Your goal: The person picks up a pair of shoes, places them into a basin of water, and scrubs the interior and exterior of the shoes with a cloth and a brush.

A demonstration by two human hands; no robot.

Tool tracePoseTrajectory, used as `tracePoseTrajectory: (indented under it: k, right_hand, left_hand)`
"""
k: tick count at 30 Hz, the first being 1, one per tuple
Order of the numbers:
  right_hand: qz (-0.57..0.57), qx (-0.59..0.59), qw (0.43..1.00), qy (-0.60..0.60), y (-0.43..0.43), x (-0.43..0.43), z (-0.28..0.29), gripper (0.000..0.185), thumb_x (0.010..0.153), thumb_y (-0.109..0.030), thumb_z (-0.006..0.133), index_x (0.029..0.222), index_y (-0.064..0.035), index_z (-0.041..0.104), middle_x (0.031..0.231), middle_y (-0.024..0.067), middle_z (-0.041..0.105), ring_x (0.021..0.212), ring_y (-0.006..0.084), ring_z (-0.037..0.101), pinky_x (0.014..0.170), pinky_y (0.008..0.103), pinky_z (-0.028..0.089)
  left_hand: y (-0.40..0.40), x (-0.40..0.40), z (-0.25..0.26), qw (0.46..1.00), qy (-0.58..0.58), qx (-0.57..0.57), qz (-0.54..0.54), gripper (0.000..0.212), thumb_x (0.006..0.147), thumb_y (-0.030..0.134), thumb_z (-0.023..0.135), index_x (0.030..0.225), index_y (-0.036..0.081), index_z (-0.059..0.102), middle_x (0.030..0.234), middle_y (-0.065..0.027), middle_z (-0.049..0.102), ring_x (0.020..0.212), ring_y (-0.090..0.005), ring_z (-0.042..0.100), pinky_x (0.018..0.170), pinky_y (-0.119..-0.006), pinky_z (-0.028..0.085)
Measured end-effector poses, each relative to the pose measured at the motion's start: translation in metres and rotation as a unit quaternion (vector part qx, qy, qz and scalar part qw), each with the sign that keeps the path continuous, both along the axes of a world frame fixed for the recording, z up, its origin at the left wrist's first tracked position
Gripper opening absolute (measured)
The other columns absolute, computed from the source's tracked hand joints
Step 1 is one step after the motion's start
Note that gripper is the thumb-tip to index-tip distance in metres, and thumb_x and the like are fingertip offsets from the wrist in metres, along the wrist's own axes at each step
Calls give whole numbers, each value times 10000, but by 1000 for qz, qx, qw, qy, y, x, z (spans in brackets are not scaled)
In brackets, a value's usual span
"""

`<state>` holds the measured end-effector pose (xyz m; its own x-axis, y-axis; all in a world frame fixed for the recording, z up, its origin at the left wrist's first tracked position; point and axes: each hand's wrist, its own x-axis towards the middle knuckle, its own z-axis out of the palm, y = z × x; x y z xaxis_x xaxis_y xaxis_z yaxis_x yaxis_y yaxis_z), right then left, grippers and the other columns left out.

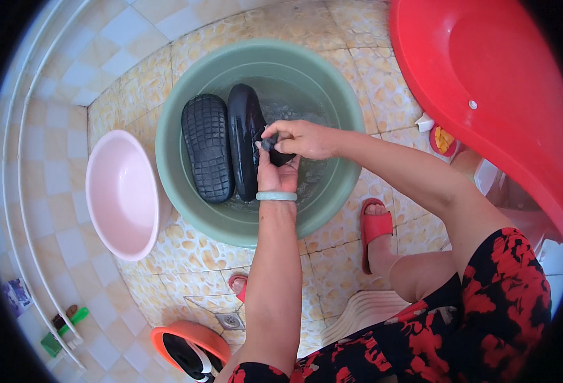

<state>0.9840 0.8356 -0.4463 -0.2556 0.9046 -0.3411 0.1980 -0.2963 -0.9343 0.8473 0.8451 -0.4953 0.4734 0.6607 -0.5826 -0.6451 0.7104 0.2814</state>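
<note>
In a green plastic basin [185, 210] of shallow water, two black shoes lie side by side. One rubber-soled shoe [208, 148] shows its grid-patterned sole. The other shoe [244, 143] rests on its side, wet and shiny, nearer my hands. My left hand [279, 174], with a pale bangle at the wrist, cups a dark piece [281, 157] from below. My right hand [303, 138] reaches in from the right and pinches its dark grey end with the fingertips. Whether this piece belongs to the nearer shoe is hidden by my fingers.
A pink basin [121, 196] stands tilted at left. An orange basin [190, 330] with black and white items sits at lower left, near a floor drain [230, 321]. A red tub [506, 91] curves along the right. Brushes [66, 325] hang on a rail.
</note>
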Motion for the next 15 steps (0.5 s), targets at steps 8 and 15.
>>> tracePoseTrajectory:
  k: [8,15]
  right_hand:
    - [-156,15,986,-58,-13,-11,-28,175,813,-46,589,969,-7,519,789,74,562,738,151,576,641,315,487]
    - [-89,184,945,-257,-22,-20,-9,243,763,-180,639,978,-68,621,843,154,583,905,339,578,818,424,467]
  left_hand:
    - [0,2,-9,999,-1,-7,41,324,968,147,375,1203,-47,485,1234,-158,523,1138,-261,515,1032,-388,385]
    - [-4,-2,-13,992,-121,48,6,334,932,135,401,1192,-47,505,1237,-153,525,1164,-261,496,1043,-372,376]
